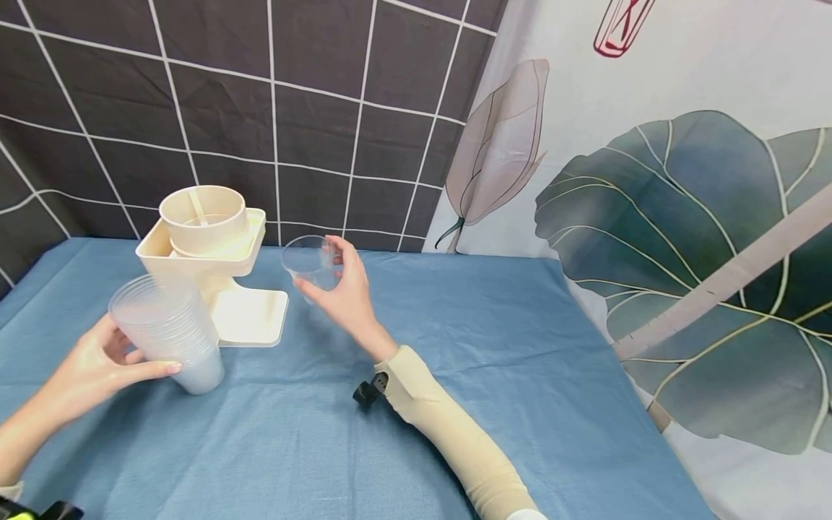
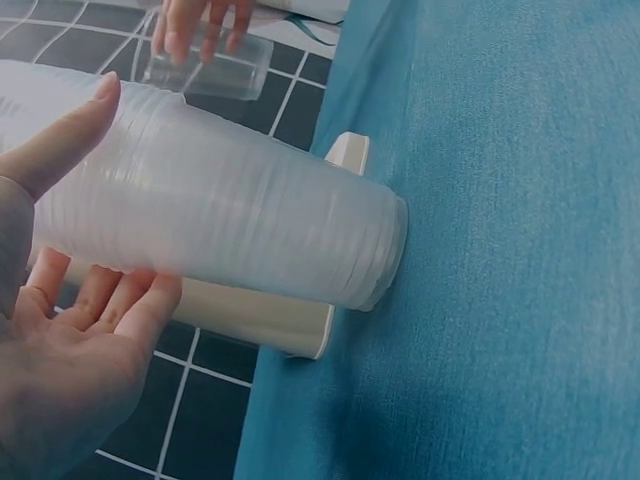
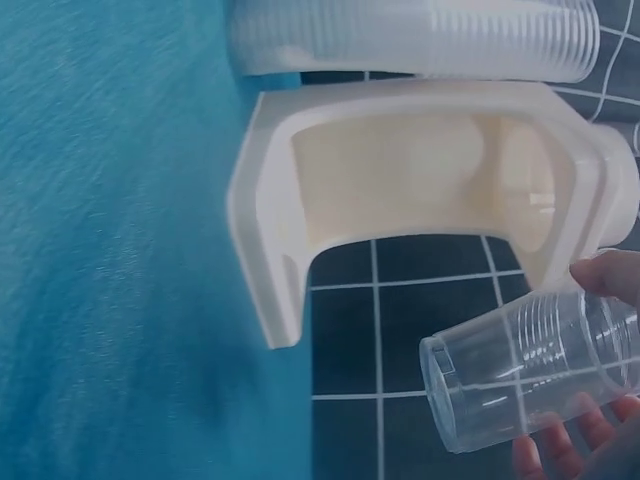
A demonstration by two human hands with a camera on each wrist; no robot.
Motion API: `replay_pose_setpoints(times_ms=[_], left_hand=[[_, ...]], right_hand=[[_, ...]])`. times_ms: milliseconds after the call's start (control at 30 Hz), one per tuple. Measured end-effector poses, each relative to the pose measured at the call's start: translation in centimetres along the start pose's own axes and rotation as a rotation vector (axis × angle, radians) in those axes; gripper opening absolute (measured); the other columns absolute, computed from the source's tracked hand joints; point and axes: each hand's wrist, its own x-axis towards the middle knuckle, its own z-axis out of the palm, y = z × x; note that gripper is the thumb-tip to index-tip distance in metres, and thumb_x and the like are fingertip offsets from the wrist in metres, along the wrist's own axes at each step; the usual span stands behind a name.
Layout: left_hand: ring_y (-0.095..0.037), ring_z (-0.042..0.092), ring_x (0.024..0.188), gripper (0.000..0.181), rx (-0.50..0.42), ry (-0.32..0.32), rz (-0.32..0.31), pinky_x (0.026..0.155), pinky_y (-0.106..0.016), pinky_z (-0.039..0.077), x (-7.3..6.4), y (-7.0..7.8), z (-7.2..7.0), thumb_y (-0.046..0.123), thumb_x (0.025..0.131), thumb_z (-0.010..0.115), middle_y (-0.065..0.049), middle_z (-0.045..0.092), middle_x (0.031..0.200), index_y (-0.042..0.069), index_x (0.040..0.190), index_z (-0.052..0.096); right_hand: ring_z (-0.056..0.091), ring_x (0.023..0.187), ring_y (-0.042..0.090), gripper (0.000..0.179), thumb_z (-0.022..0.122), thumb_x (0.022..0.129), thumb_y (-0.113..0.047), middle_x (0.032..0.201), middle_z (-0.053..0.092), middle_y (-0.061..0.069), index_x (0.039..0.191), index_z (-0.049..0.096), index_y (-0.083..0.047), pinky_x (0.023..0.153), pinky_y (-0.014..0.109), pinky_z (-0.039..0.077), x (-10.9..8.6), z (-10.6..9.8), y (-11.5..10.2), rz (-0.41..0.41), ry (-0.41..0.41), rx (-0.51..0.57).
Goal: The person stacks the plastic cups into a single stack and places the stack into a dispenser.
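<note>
My left hand [image 1: 104,372] grips a tilted stack of translucent plastic cups [image 1: 172,328] at the left, over the blue cloth. In the left wrist view its thumb lies along one side of the nested cups [image 2: 230,190] and the fingers curl against the other. To the right, my right hand [image 1: 349,292] holds a single clear plastic cup [image 1: 310,261] near its rim, thumb on one side and fingers on the other. Between the hands stands a cream-coloured plastic stand [image 1: 250,318] with a round holder on top. The right wrist view shows the single cup [image 3: 520,360] beside that stand [image 3: 270,210].
A blue cloth [image 1: 312,433] with some creases covers the table. Behind it hangs a dark fabric with a white grid [image 1: 318,130]. A white curtain printed with large leaves [image 1: 676,217] hangs at the right, past the table's edge.
</note>
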Motion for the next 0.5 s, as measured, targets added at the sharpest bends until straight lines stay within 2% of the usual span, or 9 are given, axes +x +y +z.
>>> replay_pose_setpoints(times_ms=[133,267,367,500], left_hand=[[0.011,0.054,0.109,0.092,0.044,0.005,-0.016,0.084,0.0,0.045,0.1,0.0,0.0,-0.027,0.064,0.07,0.015,0.052,0.126,0.016,0.139,0.039],[0.014,0.052,0.108,0.094,0.165,0.011,-0.043,0.083,0.001,0.044,0.1,0.2,0.0,-0.023,0.065,0.072,0.018,0.049,0.126,0.02,0.141,0.037],[0.013,0.052,0.108,0.093,0.15,0.005,-0.04,0.083,0.001,0.044,0.1,0.1,-0.1,-0.024,0.065,0.072,0.017,0.05,0.126,0.02,0.14,0.037],[0.011,0.055,0.108,0.092,0.066,-0.006,-0.024,0.083,-0.001,0.046,0.1,0.0,-0.1,-0.027,0.065,0.07,0.014,0.052,0.125,0.017,0.139,0.039]], right_hand=[[0.051,0.105,0.018,0.072,0.081,0.073,-0.019,0.125,0.056,0.007,0.135,0.045,-0.009,0.087,0.026,0.053,0.1,-0.4,-0.6,-0.038,0.02,-0.007],[0.051,0.104,0.017,0.073,0.082,0.072,-0.02,0.124,0.056,0.006,0.135,0.046,-0.009,0.086,0.018,0.05,0.1,-0.8,-1.2,-0.071,0.036,-0.015],[0.051,0.103,0.017,0.074,0.083,0.071,-0.02,0.121,0.055,0.006,0.134,0.046,-0.01,0.086,0.018,0.049,0.1,-1.1,-1.7,-0.103,0.051,-0.021],[0.051,0.104,0.018,0.075,0.084,0.071,-0.021,0.118,0.054,0.007,0.134,0.046,-0.01,0.087,0.027,0.052,0.1,-1.5,-2.8,-0.144,0.064,-0.014]])
